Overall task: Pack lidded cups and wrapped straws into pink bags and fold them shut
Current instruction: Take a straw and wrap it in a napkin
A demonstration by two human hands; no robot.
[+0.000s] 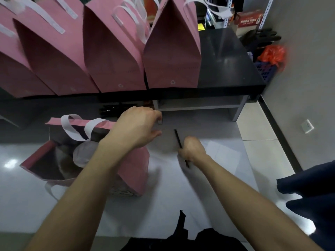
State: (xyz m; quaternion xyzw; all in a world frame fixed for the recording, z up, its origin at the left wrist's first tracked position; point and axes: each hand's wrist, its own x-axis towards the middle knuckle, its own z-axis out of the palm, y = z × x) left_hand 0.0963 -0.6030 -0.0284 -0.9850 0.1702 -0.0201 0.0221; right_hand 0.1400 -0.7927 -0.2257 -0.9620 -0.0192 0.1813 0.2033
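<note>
Right hand (192,149) gripping thin black wrapped straw (178,138), long axis tilted up-left, left hand (137,127) loosely curled, holding nothing, above open pink paper bag (134,171)

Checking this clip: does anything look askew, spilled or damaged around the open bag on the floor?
Nothing spilled or damaged. The open pink paper bag on the glossy floor leans a bit, a white-lidded cup inside. The right hand grips a thin black wrapped straw; the left hand hovers above the bag.
</note>
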